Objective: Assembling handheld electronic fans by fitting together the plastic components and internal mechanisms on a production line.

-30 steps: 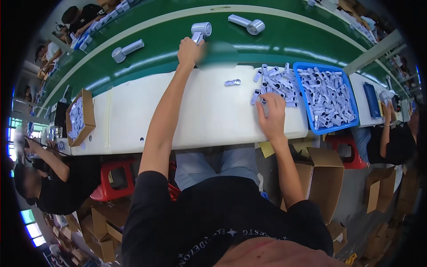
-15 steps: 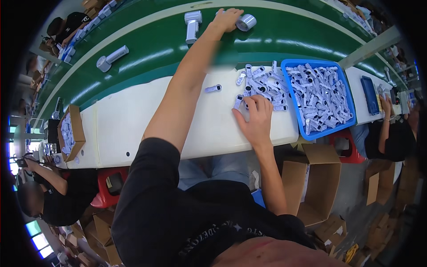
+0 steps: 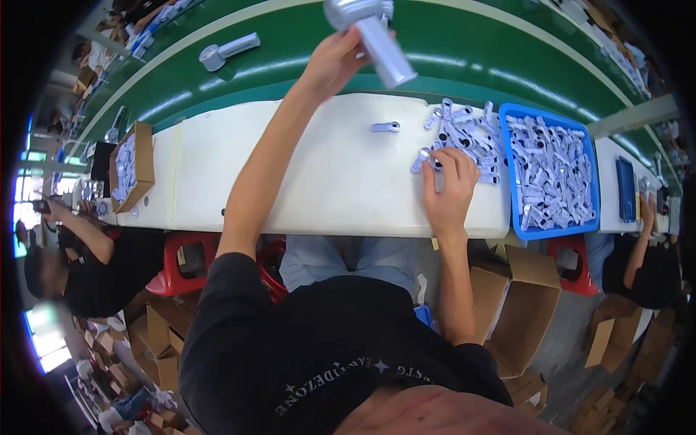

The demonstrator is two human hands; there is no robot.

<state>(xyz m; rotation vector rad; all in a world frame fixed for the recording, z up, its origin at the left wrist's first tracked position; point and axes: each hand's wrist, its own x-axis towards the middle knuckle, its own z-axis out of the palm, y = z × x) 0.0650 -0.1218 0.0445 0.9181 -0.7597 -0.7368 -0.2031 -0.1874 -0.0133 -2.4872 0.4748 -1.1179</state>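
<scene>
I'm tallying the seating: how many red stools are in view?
3 red stools: one at left, one partly hidden just left of the wearer's jeans, and one at right, below the blue basket in the picture. Others may be hidden.

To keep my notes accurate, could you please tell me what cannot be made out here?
Head view: the top of the white device, cut off by the upper edge; its surface detail, blurred.
Head view: some fingers of the left hand, hidden by the device.
Head view: whether the right hand holds any white parts, hidden by its fingers.
Head view: the floor of the blue tray, covered by parts.
</scene>
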